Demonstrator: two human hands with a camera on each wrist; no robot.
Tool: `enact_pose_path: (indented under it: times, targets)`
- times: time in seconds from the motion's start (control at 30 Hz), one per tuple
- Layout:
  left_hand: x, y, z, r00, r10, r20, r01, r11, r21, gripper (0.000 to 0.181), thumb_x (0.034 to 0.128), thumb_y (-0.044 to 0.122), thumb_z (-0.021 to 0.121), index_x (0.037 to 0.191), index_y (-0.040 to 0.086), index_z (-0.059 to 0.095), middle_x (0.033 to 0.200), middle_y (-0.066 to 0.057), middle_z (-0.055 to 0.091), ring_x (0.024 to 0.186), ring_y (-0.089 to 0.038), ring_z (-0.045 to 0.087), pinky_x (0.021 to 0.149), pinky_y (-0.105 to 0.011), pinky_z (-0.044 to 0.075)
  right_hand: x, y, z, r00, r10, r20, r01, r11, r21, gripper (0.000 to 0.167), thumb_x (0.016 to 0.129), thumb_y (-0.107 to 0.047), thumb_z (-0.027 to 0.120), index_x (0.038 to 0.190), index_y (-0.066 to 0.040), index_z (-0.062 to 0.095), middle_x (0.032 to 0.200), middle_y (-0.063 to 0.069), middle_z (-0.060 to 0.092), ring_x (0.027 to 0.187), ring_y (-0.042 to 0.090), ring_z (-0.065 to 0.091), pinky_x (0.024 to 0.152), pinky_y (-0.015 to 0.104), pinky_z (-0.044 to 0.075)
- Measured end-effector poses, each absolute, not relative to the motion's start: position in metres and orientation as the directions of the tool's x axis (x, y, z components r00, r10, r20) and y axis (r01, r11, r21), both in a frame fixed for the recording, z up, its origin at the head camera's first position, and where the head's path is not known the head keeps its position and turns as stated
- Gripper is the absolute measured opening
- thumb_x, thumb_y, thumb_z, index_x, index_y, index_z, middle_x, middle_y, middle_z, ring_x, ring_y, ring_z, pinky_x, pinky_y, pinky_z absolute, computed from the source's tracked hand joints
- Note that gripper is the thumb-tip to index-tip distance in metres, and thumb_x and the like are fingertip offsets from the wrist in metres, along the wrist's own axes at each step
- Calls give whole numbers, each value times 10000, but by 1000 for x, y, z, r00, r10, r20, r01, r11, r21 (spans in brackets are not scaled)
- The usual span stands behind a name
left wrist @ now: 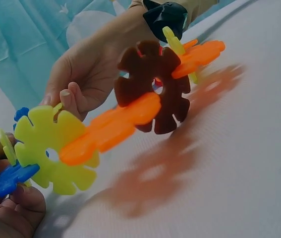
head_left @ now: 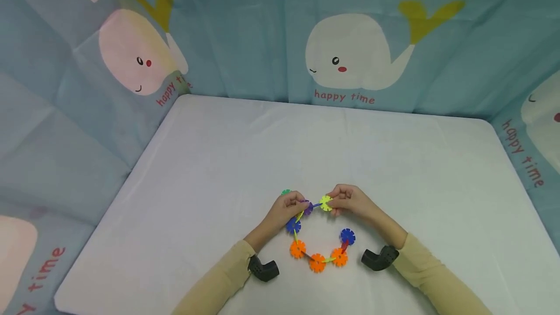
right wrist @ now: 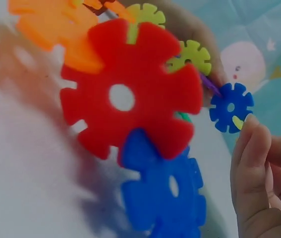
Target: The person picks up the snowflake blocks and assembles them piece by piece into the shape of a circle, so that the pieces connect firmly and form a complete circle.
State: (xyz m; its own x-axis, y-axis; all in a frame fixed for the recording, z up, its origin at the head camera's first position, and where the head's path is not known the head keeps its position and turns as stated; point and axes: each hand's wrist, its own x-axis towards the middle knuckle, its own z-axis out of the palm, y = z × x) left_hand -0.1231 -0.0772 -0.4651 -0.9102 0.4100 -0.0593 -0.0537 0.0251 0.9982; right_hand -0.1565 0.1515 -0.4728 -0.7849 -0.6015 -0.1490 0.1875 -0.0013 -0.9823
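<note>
A chain of notched plastic snowflake discs curves between the two hands just above or on the table. My left hand (head_left: 284,212) pinches a purple disc (head_left: 308,208) in the chain. At its far end, a yellow disc (head_left: 324,201) is pinched by my right hand (head_left: 352,201). Between these two sits a blue disc (right wrist: 219,110), edge-on in the head view. The chain runs back through another blue disc (head_left: 292,226), several orange discs (head_left: 298,246), a brown disc (left wrist: 130,87) and a red disc (right wrist: 165,99), ending in a blue disc (head_left: 348,233).
A green disc (head_left: 286,192) shows behind the left hand; whether it joins the chain I cannot tell. Black wrist cameras (head_left: 264,269) sit on both forearms. The white table (head_left: 227,159) is bordered by a blue whale-print curtain (head_left: 245,38).
</note>
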Motion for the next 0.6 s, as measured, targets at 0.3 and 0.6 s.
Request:
enact_pose_path:
  times: [0.3, 0.6]
  targets:
    - [-120, -80, -471, -908, 413, -77, -82, 6, 997, 152, 899, 60, 524, 881, -90, 532, 683, -24, 515, 594, -82, 389, 562, -196, 327, -156, 146, -476, -713, -693, -107, 211, -67, -975, 153, 852, 14, 551, 902, 119, 452, 682, 71, 588, 582, 141, 586, 580, 265, 495]
    - [-123, -79, -470, -920, 388, -48, -62, -24, 998, 134, 885, 27, 526, 802, -71, 487, 562, 18, 415, 516, -66, 352, 511, -194, 310, -169, 141, -473, -700, -707, -101, 13, 128, -992, 178, 888, -40, 533, 1007, 91, 520, 778, 145, 592, 607, 210, 569, 562, 305, 490]
